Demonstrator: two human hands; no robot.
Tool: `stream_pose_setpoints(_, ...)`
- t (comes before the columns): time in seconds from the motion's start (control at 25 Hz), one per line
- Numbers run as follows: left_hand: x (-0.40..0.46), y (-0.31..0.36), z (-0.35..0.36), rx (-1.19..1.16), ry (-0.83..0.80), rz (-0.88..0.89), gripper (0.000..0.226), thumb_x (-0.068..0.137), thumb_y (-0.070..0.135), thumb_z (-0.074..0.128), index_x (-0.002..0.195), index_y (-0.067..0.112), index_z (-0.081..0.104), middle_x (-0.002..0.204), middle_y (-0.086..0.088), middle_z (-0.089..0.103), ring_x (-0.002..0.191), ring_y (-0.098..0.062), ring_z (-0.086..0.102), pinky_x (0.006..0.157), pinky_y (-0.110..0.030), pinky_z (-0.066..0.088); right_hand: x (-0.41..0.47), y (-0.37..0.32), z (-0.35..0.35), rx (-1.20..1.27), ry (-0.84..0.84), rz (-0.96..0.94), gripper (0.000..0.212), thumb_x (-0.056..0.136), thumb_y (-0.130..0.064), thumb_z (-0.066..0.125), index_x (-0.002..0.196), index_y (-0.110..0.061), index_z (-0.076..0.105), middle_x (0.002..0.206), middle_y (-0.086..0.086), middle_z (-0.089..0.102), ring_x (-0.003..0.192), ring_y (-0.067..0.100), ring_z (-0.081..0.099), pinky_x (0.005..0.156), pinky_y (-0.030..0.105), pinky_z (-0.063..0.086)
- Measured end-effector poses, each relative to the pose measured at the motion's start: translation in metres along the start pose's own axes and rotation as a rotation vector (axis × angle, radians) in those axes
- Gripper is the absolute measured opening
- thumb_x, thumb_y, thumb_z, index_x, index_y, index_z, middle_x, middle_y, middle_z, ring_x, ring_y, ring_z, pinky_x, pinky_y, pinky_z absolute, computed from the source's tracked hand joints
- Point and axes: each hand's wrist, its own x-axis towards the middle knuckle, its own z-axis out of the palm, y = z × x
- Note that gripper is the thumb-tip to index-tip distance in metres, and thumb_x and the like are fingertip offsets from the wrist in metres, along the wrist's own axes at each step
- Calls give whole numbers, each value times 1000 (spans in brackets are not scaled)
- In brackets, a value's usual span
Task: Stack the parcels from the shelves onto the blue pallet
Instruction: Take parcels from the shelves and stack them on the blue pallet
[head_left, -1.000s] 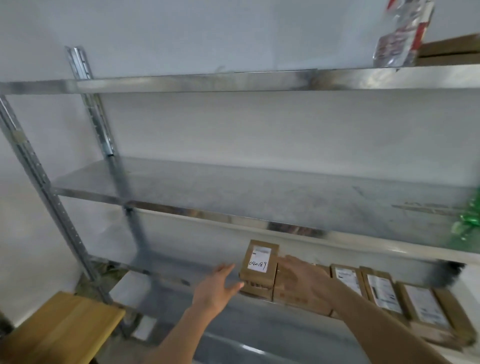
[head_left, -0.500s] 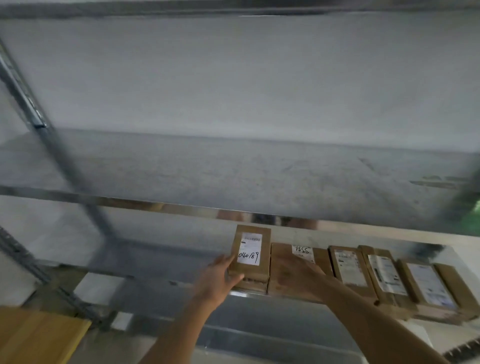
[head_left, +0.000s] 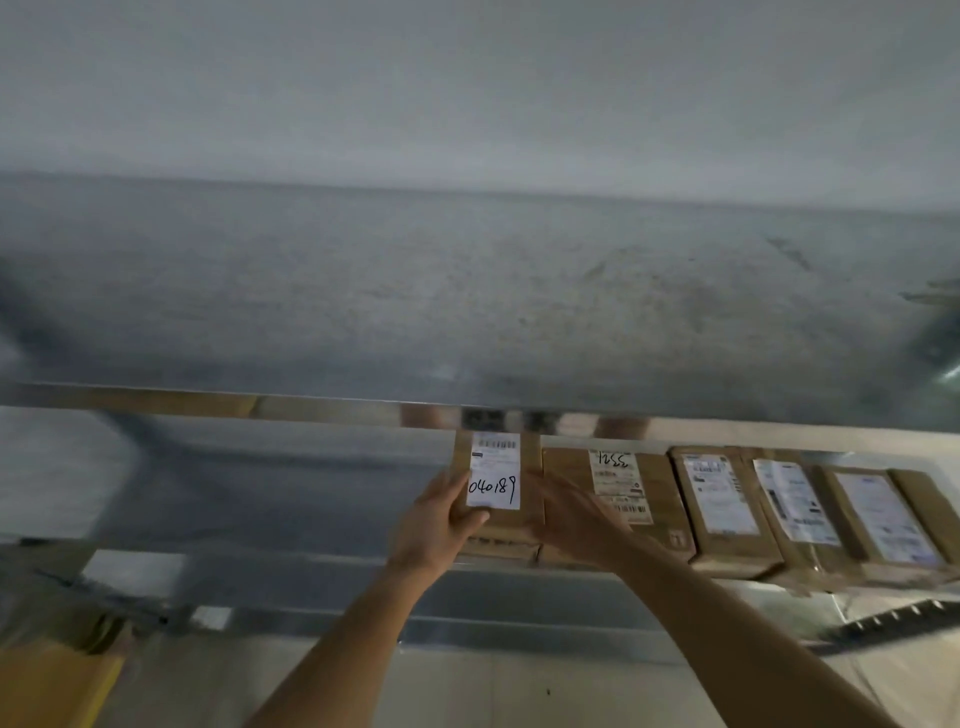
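Gripped by the left hand (head_left: 434, 525), a labelled parcel (head_left: 498, 480) at lower centre is being picked; the blurred right hand (head_left: 576, 519) looks open. Lifting clear likely follows.

2 bare forearms enter from bottom of frame, no sleeves in view, nothing worn on wrists. Left hand (head_left: 439, 525) at lower centre: no ring, no glove, no watch; thumb visible, nail short. Right hand (head_left: 574, 522) just right of it, motion-blurred, fingers smeared, detail unclear; no glove, no band at wrist. Right forearm runs to lower right corner, left forearm to bottom centre. Both forearms slim, smooth, no marks or tattoos visible.
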Motion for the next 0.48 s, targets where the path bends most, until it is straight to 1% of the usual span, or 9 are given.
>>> stream_pose_setpoints(0.12, 8, -7, 4, -82, -35, 19, 66, 88, 51, 64, 147, 29, 44, 138, 8, 52, 121, -13, 54, 97, -27, 47, 9, 1, 7, 22, -31, 25, 83, 92, -45, 67, 160, -34, 22, 164, -15, 24, 130, 19, 53, 96, 35, 51)
stream_pose_setpoints(0.2, 15, -12, 6, -128, -56, 30, 69, 85, 55, 62, 146, 32, 42, 135, 10, 53, 119, -11, 54, 99, -29, 48, 15, 3, 10, 27, -35, 27, 86, 92, -51, 65, 162, -34, 18, 165, -16, 21, 131, 19, 52, 94, 34, 48)
stream_pose_setpoints(0.24, 19, -15, 8, -138, -64, 35, 70, 85, 54, 63, 147, 32, 41, 135, 10, 52, 120, -10, 53, 101, -27, 47, 17, 3, 10, 28, -25, 25, 87, 92, -53, 65, 162, -34, 17, 165, -15, 20, 131, 19, 51, 94, 34, 48)
stream_pose_setpoints(0.28, 21, -17, 9, -148, -74, 35, 70, 86, 51, 66, 148, 32, 40, 135, 11, 51, 121, -9, 52, 101, -23, 45, 19, 4, 10, 24, -28, 27, 88, 92, -54, 65, 162, -33, 17, 165, -14, 19, 132, 19, 51, 96, 34, 48)
stream_pose_setpoints(0.36, 25, -20, 10, -183, -73, 29, 68, 88, 42, 70, 148, 29, 40, 134, 15, 49, 121, -6, 49, 97, -12, 38, 22, 4, 12, 18, -38, 23, 89, 92, -54, 66, 162, -31, 17, 165, -12, 20, 133, 19, 50, 99, 35, 49)
stream_pose_setpoints(0.4, 27, -23, 11, -202, -69, 31, 69, 88, 40, 71, 149, 29, 40, 134, 15, 49, 122, -6, 49, 97, -9, 36, 25, 5, 14, 16, -41, 21, 89, 92, -54, 66, 162, -31, 16, 166, -11, 20, 133, 20, 50, 101, 35, 49)
stream_pose_setpoints(0.44, 29, -26, 13, -223, -76, 31, 71, 87, 39, 73, 149, 29, 39, 137, 14, 49, 124, -6, 49, 99, -10, 36, 27, 5, 15, 16, -48, 25, 90, 91, -53, 67, 162, -30, 16, 166, -10, 19, 133, 20, 50, 102, 36, 49)
stream_pose_setpoints(0.48, 31, -30, 15, -239, -78, 36, 74, 86, 40, 74, 150, 30, 38, 139, 13, 49, 126, -7, 49, 103, -15, 38, 29, 6, 17, 20, -46, 22, 91, 91, -53, 68, 162, -31, 15, 166, -10, 18, 134, 21, 49, 103, 37, 49)
